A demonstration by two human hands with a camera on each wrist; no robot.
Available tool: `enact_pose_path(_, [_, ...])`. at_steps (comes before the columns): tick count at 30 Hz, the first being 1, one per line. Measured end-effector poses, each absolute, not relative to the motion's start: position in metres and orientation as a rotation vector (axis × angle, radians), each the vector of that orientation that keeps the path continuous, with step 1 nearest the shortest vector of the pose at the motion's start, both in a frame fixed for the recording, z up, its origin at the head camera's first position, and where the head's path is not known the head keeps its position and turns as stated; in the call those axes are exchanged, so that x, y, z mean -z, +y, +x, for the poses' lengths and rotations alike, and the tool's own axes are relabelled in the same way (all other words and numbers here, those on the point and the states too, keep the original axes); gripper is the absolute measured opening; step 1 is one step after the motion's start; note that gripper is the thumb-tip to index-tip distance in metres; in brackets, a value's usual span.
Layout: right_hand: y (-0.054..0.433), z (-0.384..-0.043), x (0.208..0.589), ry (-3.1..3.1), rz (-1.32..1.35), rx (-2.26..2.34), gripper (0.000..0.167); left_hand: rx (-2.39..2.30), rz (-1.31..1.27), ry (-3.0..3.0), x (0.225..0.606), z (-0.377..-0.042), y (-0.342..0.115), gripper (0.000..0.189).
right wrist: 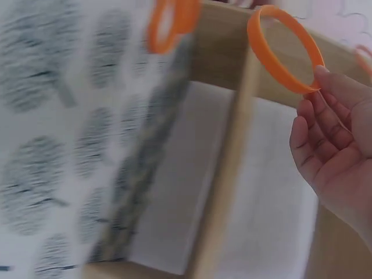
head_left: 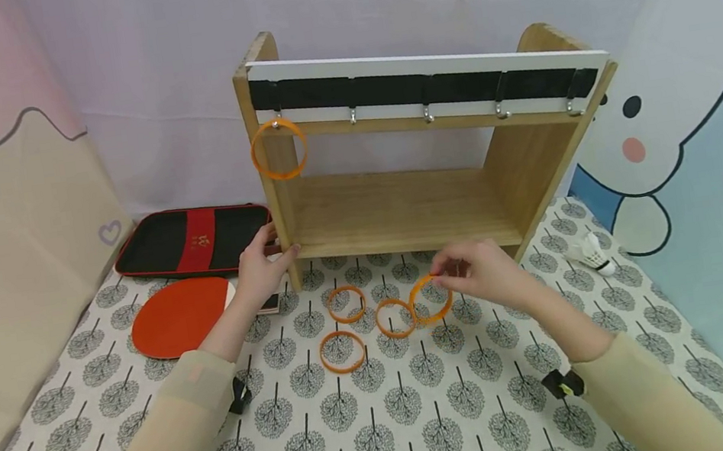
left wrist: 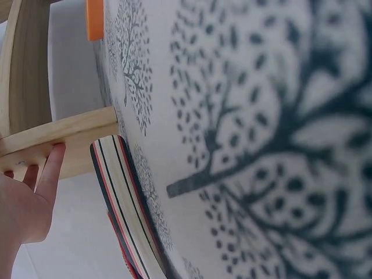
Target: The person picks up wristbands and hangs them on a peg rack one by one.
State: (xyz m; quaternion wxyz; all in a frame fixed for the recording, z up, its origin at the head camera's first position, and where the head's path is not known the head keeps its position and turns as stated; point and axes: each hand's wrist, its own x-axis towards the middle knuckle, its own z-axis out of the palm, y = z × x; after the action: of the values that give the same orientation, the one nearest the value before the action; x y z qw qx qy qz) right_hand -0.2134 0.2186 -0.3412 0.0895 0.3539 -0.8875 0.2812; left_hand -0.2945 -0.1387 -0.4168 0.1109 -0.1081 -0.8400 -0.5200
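My right hand (head_left: 482, 274) pinches an orange ring (right wrist: 273, 58) between thumb and fingers, holding it tilted up in front of the shelf. Three more orange rings lie on the patterned cloth: one at the back (head_left: 346, 305), one in front (head_left: 342, 351) and one beside the held ring (head_left: 395, 318). Another orange ring (head_left: 283, 177) hangs from the leftmost hook of a white-and-black hook strip on the wooden shelf (head_left: 394, 209). My left hand (head_left: 259, 267) grips the shelf's left side panel low down, thumb at its front edge, fingers (left wrist: 52, 174) against its outer face.
Left of the shelf lie a black case with a red band (head_left: 193, 241) and a red table tennis bat (head_left: 174, 321), its handle close to the panel. A white shuttlecock (head_left: 593, 254) rests at the right. Several bare hooks (head_left: 428, 117) line the strip. Curtains (head_left: 373, 8) stand behind.
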Motion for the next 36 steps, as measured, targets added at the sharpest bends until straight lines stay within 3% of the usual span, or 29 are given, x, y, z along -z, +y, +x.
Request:
enact_pose_path(19, [0.181,-0.212,0.217,-2.181,1.144,-0.855,0.013,1.555,-0.321,-2.472,0.415,-0.294,-0.139,0.056])
enact_pose_path(28, [0.158,-0.227,0.186,-2.179,1.01,-0.912,0.015,1.552,-0.33,-2.471,0.417,-0.294,-0.137,0.055])
enact_pose_path(36, [0.143,-0.251,0.181,-2.123,0.929,-0.907,0.018,1.536,-0.333,-2.472,0.419,-0.297,-0.137,0.055])
